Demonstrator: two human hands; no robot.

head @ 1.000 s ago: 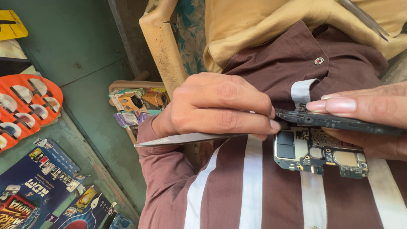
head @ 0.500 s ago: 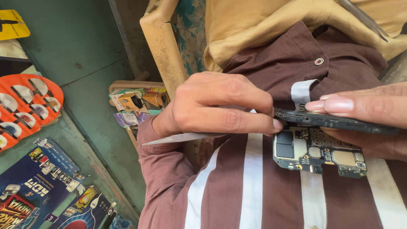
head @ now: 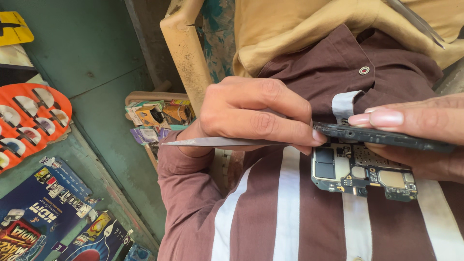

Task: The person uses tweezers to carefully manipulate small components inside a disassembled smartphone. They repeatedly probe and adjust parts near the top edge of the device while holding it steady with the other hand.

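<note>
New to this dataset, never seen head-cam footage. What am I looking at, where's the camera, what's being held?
There is no machine here: a person works with two bare hands, filmed by one camera worn on the head and looking down at the lap.

The left hand pinches slim silver metal tweezers, tip towards the thin dark phone frame gripped edge-on by the right hand.

A green circuit board with metal shields sits just below the frame, over the brown shirt with white stripes; whether it rests there or is held by the lower fingers, I cannot tell.

To the left lie an orange blister card of small parts and blue printed packets on a green surface.
</note>
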